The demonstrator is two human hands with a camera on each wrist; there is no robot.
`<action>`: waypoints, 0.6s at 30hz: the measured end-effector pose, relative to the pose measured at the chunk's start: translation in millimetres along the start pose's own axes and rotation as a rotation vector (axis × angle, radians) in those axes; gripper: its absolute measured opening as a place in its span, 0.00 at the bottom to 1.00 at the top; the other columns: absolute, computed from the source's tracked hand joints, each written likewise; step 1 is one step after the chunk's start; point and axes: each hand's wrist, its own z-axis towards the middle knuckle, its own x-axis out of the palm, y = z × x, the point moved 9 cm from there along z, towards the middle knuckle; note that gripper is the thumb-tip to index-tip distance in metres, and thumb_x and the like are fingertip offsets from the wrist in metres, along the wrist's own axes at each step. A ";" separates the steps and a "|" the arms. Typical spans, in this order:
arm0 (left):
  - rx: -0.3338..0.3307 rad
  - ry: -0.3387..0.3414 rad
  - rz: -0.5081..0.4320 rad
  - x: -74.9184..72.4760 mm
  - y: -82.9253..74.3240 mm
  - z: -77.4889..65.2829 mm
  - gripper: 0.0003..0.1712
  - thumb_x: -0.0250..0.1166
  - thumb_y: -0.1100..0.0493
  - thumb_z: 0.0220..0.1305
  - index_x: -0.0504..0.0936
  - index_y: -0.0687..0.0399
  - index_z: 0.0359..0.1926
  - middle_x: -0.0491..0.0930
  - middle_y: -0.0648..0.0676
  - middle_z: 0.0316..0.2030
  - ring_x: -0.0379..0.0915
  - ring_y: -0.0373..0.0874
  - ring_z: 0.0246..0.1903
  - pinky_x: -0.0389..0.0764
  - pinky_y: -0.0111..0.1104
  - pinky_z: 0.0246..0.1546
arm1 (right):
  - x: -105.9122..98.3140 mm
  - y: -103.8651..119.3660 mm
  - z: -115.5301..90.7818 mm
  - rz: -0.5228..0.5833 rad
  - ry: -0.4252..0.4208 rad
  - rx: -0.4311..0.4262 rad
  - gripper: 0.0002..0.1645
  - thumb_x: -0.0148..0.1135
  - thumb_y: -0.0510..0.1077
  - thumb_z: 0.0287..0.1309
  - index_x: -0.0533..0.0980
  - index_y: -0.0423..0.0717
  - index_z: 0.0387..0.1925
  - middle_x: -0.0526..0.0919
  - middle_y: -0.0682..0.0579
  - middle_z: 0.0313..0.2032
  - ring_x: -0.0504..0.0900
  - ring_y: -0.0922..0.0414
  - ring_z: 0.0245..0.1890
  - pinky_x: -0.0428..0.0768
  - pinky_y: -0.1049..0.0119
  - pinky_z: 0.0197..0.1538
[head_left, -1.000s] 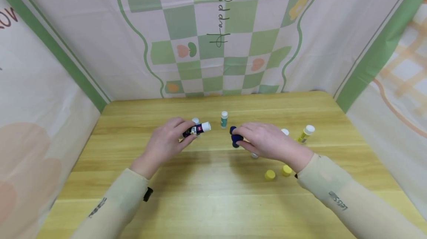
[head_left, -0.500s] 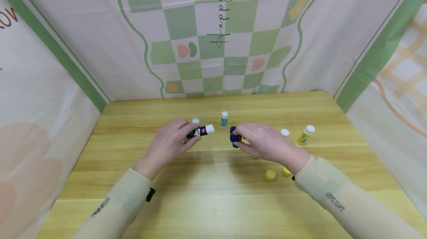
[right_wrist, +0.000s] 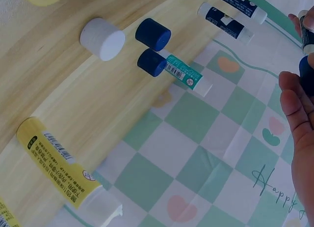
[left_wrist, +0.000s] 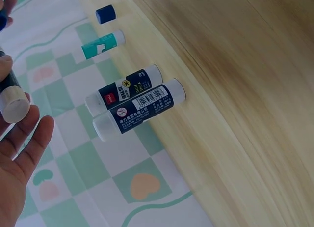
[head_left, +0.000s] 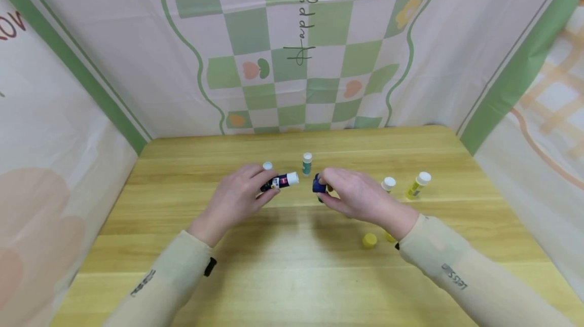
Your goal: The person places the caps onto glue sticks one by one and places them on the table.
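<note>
My left hand [head_left: 234,192] grips a navy glue stick [head_left: 282,181] lying sideways in its fingers, its bare white end pointing right. Across a small gap, my right hand [head_left: 353,190] pinches a navy cap [head_left: 318,185] between thumb and fingers. The left wrist view shows two more navy glue sticks [left_wrist: 144,111] upright side by side, which the left hand mostly hides from the head camera. A teal glue stick [head_left: 307,164] stands behind the gap between the hands. Two loose navy caps [right_wrist: 153,34] sit near it in the right wrist view.
On the right of the wooden table [head_left: 283,286] stands a yellow glue stick [head_left: 416,187] with a white top; another white top [head_left: 388,183] shows behind the right hand. A yellow cap [head_left: 369,240] lies nearer, a second partly covered. A white cap [right_wrist: 102,38] sits beside the navy ones.
The left hand has moved right with the navy glue stick, and the right hand has shifted slightly left with the navy cap. The gap between stick and cap has narrowed.
</note>
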 end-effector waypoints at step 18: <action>0.045 -0.003 0.006 3.4 -10.6 6.1 0.17 0.76 0.52 0.62 0.85 0.51 0.50 0.83 0.48 0.39 0.79 0.41 0.34 0.83 0.32 0.31 | -1.9 7.5 5.0 0.009 -0.084 -0.038 0.21 0.78 0.36 0.48 0.72 0.40 0.38 0.83 0.51 0.29 0.81 0.60 0.26 0.82 0.70 0.26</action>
